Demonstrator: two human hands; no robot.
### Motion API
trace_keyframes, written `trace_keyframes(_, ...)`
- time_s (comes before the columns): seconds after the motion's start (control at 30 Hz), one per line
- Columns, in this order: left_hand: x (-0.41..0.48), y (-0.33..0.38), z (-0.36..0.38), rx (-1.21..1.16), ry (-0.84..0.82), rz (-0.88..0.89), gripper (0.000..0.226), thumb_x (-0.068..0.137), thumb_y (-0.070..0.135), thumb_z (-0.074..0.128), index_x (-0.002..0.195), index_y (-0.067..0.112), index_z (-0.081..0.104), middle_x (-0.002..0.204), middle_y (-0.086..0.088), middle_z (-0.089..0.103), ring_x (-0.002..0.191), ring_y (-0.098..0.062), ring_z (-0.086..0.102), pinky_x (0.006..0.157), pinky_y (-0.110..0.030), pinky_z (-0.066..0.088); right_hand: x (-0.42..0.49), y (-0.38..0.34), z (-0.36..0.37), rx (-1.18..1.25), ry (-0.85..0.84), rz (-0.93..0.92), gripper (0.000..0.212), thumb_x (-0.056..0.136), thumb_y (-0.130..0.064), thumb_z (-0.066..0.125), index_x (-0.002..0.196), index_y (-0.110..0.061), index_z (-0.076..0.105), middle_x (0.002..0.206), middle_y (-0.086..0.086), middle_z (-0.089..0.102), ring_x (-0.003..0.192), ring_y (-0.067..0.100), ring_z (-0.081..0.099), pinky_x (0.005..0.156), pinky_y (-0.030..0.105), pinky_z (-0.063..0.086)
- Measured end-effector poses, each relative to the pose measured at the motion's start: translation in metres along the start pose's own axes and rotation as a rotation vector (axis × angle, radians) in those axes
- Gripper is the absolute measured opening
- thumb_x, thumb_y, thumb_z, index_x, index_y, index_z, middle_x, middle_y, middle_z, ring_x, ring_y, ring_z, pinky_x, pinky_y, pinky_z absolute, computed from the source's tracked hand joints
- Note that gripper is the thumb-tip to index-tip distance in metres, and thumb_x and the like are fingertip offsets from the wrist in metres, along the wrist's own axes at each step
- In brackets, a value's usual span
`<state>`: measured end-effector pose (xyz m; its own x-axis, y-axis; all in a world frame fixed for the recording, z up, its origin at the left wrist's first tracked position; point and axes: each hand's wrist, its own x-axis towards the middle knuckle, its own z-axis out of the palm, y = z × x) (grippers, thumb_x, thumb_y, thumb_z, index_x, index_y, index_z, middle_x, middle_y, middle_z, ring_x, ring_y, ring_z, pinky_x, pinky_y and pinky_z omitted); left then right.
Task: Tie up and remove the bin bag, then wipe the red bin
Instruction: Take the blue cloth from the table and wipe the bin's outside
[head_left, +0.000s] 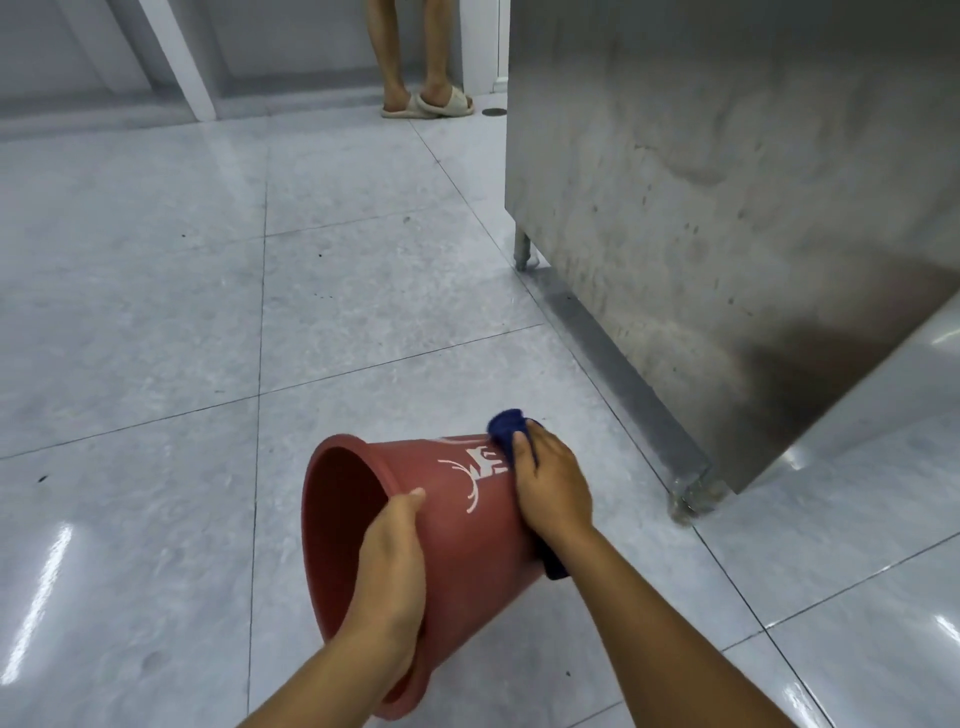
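Observation:
The red bin (467, 540) is tipped on its side above the floor, its open mouth facing left and white markings on its wall facing up. No bag shows inside it. My left hand (389, 577) grips the rim at the near side, thumb on the outer wall. My right hand (553, 488) presses a dark blue cloth (509, 428) against the bin's outer wall near its base. A further part of the cloth hangs below my right wrist.
A stainless steel cabinet (727, 208) on short legs stands to the right, close to the bin. Grey floor tiles (156, 312) spread to the left and ahead. A person's legs in pale slippers (428, 104) stand at the far wall.

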<state>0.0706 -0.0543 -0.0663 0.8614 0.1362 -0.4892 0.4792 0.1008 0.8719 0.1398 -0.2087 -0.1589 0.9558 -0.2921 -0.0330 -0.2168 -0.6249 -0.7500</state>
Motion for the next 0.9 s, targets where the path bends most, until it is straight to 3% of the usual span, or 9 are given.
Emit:
trace_keyframes(0.1, -0.009, -0.006, 0.005, -0.028, -0.012, -0.052, 0.026, 0.051, 0.036, 0.055, 0.062, 0.016, 0.067, 0.077, -0.004, 0.071, 0.082, -0.029, 0.061, 0.082, -0.050, 0.051, 0.010, 0.017, -0.005, 0.098, 0.024, 0.152, 0.041, 0.097, -0.045, 0.028, 0.104, -0.025, 0.063, 0.110, -0.001, 0.067, 0.097, 0.017, 0.058, 0.078, 0.030, 0.041)
trace_keyframes(0.17, -0.015, -0.009, 0.006, -0.040, -0.062, -0.085, 0.015, 0.041, 0.020, 0.055, 0.054, 0.015, 0.061, 0.063, -0.002, 0.063, 0.074, -0.028, 0.055, 0.068, -0.041, 0.047, 0.014, 0.024, -0.007, 0.124, 0.028, 0.232, 0.046, 0.099, -0.043, 0.026, 0.089, -0.018, 0.062, 0.099, 0.009, 0.069, 0.086, 0.022, 0.058, 0.074, 0.031, 0.040)
trace_keyframes(0.33, -0.004, -0.016, 0.005, -0.139, -0.208, -0.128, 0.072, 0.034, 0.001, 0.049, 0.104, 0.016, 0.060, 0.087, -0.012, 0.066, 0.081, -0.031, 0.059, 0.065, -0.037, 0.050, 0.007, 0.033, -0.034, 0.356, 0.326, 0.411, 0.051, 0.100, -0.041, 0.026, 0.092, -0.007, 0.063, 0.094, 0.014, 0.065, 0.097, 0.036, 0.058, 0.079, 0.035, 0.040)
trace_keyframes(0.43, -0.006, -0.013, 0.004, -0.233, -0.320, -0.156, 0.078, 0.038, -0.001, 0.051, 0.109, 0.028, 0.063, 0.096, -0.014, 0.072, 0.084, -0.032, 0.066, 0.062, -0.037, 0.056, -0.015, 0.008, -0.051, 0.468, 0.347, 0.254, 0.042, 0.097, -0.047, 0.032, 0.070, -0.025, 0.056, 0.070, -0.009, 0.058, 0.079, 0.016, 0.059, 0.067, 0.027, 0.040)
trace_keyframes(0.53, -0.008, 0.001, 0.003, -0.308, -0.369, -0.158, 0.044, 0.060, 0.023, 0.061, 0.101, 0.009, 0.071, 0.087, -0.015, 0.074, 0.077, -0.030, 0.069, 0.065, -0.037, 0.057, -0.046, -0.039, -0.043, 0.387, 0.216, -0.083, 0.041, 0.096, -0.045, 0.037, 0.062, -0.031, 0.055, 0.057, -0.015, 0.054, 0.058, -0.007, 0.052, 0.053, 0.009, 0.035)
trace_keyframes(0.63, 0.000, 0.012, 0.001, -0.311, -0.210, -0.118, 0.048, 0.076, 0.051, 0.057, 0.097, 0.011, 0.075, 0.088, -0.009, 0.076, 0.085, -0.024, 0.071, 0.078, -0.035, 0.054, -0.069, -0.075, -0.016, 0.258, -0.025, -0.375, 0.032, 0.097, -0.043, 0.034, 0.099, -0.035, 0.066, 0.099, -0.019, 0.068, 0.102, -0.011, 0.053, 0.091, 0.013, 0.036)
trace_keyframes(0.7, 0.001, 0.019, 0.003, -0.275, -0.149, -0.110, 0.057, 0.080, 0.063, 0.049, 0.103, 0.017, 0.073, 0.102, -0.008, 0.075, 0.102, -0.021, 0.067, 0.096, -0.036, 0.048, -0.076, -0.083, -0.002, 0.103, -0.142, -0.447, 0.048, 0.096, -0.050, 0.022, 0.131, -0.034, 0.051, 0.136, -0.018, 0.053, 0.136, 0.000, 0.030, 0.115, 0.026, 0.014)
trace_keyframes(0.8, 0.005, 0.020, 0.007, -0.178, -0.060, -0.070, 0.063, 0.082, 0.070, 0.034, 0.112, 0.023, 0.063, 0.112, -0.005, 0.068, 0.110, -0.016, 0.060, 0.108, -0.036, 0.039, -0.072, -0.080, 0.008, -0.112, -0.161, -0.468, 0.058, 0.094, -0.055, 0.006, 0.141, -0.036, 0.035, 0.148, -0.019, 0.037, 0.144, 0.003, 0.012, 0.119, 0.035, 0.003)
trace_keyframes(0.9, 0.012, 0.017, 0.006, -0.110, -0.003, -0.045, 0.066, 0.080, 0.074, 0.028, 0.102, 0.025, 0.067, 0.103, -0.004, 0.071, 0.098, -0.015, 0.065, 0.098, -0.036, 0.046, -0.058, -0.080, 0.011, -0.129, -0.165, -0.386, 0.056, 0.094, -0.053, 0.010, 0.139, -0.034, 0.038, 0.148, -0.016, 0.040, 0.144, 0.011, 0.020, 0.118, 0.042, 0.011)
